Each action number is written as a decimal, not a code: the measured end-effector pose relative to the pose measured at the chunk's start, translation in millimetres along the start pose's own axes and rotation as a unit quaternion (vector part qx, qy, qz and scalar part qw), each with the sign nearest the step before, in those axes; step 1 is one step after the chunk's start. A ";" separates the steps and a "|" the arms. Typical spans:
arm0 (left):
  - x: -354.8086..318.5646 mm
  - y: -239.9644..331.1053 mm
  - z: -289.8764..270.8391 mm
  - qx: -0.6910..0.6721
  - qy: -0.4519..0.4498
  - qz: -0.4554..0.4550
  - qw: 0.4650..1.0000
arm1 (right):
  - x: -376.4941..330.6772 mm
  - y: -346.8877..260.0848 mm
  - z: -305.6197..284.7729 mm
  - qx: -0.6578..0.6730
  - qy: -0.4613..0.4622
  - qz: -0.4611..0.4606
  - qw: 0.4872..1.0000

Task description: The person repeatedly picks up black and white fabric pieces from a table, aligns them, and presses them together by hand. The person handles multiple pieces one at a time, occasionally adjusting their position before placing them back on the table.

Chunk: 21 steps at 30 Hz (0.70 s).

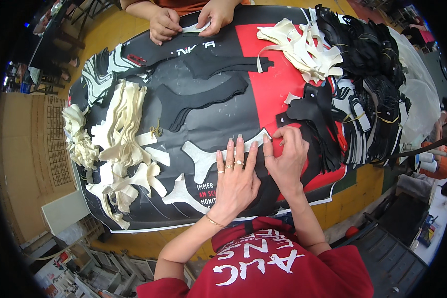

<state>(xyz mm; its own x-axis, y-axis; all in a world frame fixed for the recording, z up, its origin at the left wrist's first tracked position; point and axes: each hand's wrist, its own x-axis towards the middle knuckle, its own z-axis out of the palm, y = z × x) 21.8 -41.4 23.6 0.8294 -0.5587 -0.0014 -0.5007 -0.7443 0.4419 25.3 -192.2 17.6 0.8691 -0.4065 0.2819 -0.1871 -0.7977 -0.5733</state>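
Observation:
A white Y-shaped cut piece [201,160] with a dark edge lies on the table cover in front of me. My left hand [237,186] rests flat across its long arm, fingers stretched out and a little apart, with rings on them. At the far right tip of that arm, my right hand [289,161] has its thumb and curled fingers closed on the end of the piece. A second white forked piece [181,194] lies to the left of my left wrist. Beyond my hands are small stacks of black curved pieces [203,102].
Cream cut pieces [121,124] are heaped at the left, with more cream pieces [308,49] at the far right. Bundled black pieces [367,54] and loose black pieces [310,109] cover the right side. Across the table, another person's hands [165,25] hold a small white piece.

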 end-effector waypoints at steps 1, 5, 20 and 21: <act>0.9 2.8 0.8 0.010 -0.012 -0.006 1.000 | 0.5 0.6 -1.0 0.008 -0.007 0.001 1.000; 1.7 5.4 2.7 0.025 -0.027 -0.006 0.999 | 5.0 7.0 -13.4 0.013 -0.051 -0.047 0.998; -22.8 -29.7 -23.4 -0.032 -0.019 -0.029 0.999 | -3.9 6.8 -30.0 -0.086 -0.352 -0.202 0.910; -27.5 -31.7 -26.8 -0.036 -0.028 -0.039 0.998 | -5.2 6.2 -30.6 -0.092 -0.352 -0.202 0.910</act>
<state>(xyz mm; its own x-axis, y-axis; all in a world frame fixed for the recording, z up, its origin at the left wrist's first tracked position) 21.5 7.3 33.6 0.8486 -0.5216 -0.0880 -0.4144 -0.7589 0.5024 5.6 -208.7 36.0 0.9500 0.2692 -0.1584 0.1943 -0.9065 -0.3749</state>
